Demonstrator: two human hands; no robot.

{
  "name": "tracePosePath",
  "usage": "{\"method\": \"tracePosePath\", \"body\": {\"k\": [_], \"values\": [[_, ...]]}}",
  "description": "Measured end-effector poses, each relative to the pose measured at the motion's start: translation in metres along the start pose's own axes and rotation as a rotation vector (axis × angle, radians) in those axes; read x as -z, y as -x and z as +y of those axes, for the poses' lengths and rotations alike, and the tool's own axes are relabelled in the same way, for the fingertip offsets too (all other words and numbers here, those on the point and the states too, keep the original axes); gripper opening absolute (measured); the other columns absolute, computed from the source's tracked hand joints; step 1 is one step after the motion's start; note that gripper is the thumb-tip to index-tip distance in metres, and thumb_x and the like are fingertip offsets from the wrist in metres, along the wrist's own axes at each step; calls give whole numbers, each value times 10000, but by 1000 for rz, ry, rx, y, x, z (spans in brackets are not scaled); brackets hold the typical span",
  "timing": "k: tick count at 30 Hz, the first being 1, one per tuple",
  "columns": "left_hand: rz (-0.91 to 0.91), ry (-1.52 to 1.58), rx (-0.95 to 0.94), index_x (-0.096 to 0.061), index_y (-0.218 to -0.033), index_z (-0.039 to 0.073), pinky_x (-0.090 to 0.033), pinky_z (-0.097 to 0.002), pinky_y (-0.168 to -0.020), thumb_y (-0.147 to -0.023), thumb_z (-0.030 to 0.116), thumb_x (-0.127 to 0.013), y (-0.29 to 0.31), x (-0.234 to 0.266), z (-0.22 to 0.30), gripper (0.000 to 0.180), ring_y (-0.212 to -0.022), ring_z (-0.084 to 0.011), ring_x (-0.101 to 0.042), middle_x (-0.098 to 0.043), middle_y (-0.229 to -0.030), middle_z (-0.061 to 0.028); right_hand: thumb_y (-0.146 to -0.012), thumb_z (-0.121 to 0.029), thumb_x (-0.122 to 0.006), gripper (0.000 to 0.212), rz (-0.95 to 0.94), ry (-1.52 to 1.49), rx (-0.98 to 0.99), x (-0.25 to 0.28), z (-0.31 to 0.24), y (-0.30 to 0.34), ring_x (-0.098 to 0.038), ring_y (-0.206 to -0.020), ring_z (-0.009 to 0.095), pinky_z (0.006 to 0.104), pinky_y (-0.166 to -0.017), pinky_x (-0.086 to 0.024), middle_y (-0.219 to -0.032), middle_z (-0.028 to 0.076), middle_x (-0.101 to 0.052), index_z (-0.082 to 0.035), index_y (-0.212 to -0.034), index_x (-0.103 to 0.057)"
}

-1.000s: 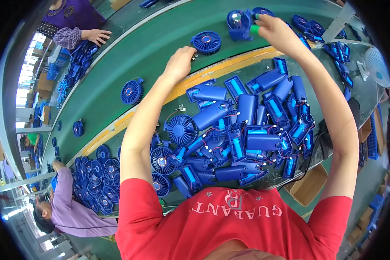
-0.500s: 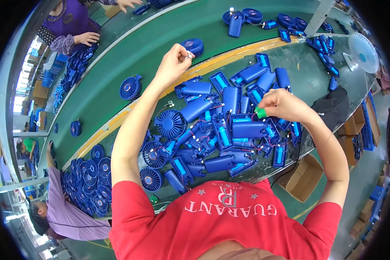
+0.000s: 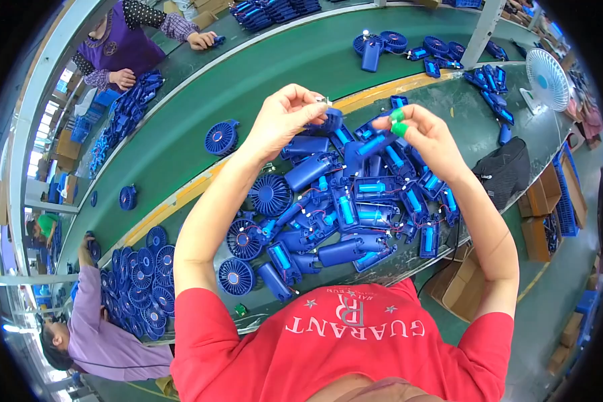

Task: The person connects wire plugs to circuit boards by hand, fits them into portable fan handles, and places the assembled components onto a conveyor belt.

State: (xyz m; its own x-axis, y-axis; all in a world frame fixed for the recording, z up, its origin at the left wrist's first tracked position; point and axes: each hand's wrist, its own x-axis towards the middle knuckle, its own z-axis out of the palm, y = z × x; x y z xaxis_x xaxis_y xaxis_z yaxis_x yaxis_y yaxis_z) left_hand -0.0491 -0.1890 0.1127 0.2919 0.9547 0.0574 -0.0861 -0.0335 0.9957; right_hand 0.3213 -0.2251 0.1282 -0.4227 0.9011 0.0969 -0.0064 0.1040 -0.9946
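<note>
My left hand [image 3: 285, 122] is closed over the near side of the belt, pinching a blue fan head [image 3: 329, 121] by its upper part. A small pale piece [image 3: 324, 101] shows at its fingertips. To the right, my right hand [image 3: 425, 137] is closed in a pinch, with green covers on two fingertips. What it pinches is too small to make out. A blue handle [image 3: 375, 144] lies tilted just below those fingertips; whether they touch it I cannot tell. Beneath both hands spreads a heap of blue handle casings [image 3: 335, 253] with light-blue cells and thin wires.
Fan heads [image 3: 141, 275] are piled at the left, beside a co-worker in purple. More lie on the green belt [image 3: 181, 107]. Another person sits across it. At the right are a white desk fan [image 3: 548, 79], a black bag [image 3: 506, 174] and cardboard boxes [image 3: 459, 285].
My left hand has come right and nearer, carrying the fan head off the belt. My right hand has risen from the heap, bringing the two hands closer together.
</note>
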Motion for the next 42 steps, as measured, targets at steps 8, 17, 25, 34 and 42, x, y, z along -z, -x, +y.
{"method": "tracePosePath", "body": {"k": [8,17,25,34,42], "values": [[-86,112,9,-752,-1478,-35,-695,-365,-999,-1136,93,-885,30,-31,26,388,-1089,-201,-839,-846,-1247,-118,-1202,-155,-725,261,-17,-193,-38,-22,-15,-18,-814,-1220,203,390,-1183,-597,-1261,144,-889,-1,-1409,-766],[-161,176,1,-766,-1431,-36,-698,-363,-1039,-1154,80,-861,52,-42,39,315,-1126,-202,-847,-856,-1274,-123,-1195,-164,-780,281,-96,-190,-82,-51,-24,-14,-818,-1169,135,332,-1113,-614,-1214,71,-915,14,-1401,-848],[-165,199,11,-771,-1408,-33,-698,-364,-1037,-1150,72,-861,55,-39,36,293,-1125,-200,-845,-855,-1266,-122,-1226,-296,-800,294,-125,46,-74,-62,-39,-12,-748,-1084,82,296,-1026,-587,-1115,12,-869,-19,-1294,-869],[-193,205,64,-773,-1378,-35,-718,-368,-1012,-1141,62,-868,54,-37,38,273,-1095,-209,-852,-854,-1235,-129,-1209,-288,-820,260,-162,103,-115,-62,-51,-13,-721,-1037,74,289,-997,-572,-1062,-4,-845,-34,-1208,-875],[-232,231,73,-778,-1353,-34,-725,-367,-991,-1125,33,-875,46,-25,30,256,-1101,-211,-855,-844,-1218,-131,-1174,-318,-863,264,-177,32,-140,-69,-49,-23,-704,-998,72,278,-947,-536,-1018,-16,-830,-58,-1131,-854]]}}
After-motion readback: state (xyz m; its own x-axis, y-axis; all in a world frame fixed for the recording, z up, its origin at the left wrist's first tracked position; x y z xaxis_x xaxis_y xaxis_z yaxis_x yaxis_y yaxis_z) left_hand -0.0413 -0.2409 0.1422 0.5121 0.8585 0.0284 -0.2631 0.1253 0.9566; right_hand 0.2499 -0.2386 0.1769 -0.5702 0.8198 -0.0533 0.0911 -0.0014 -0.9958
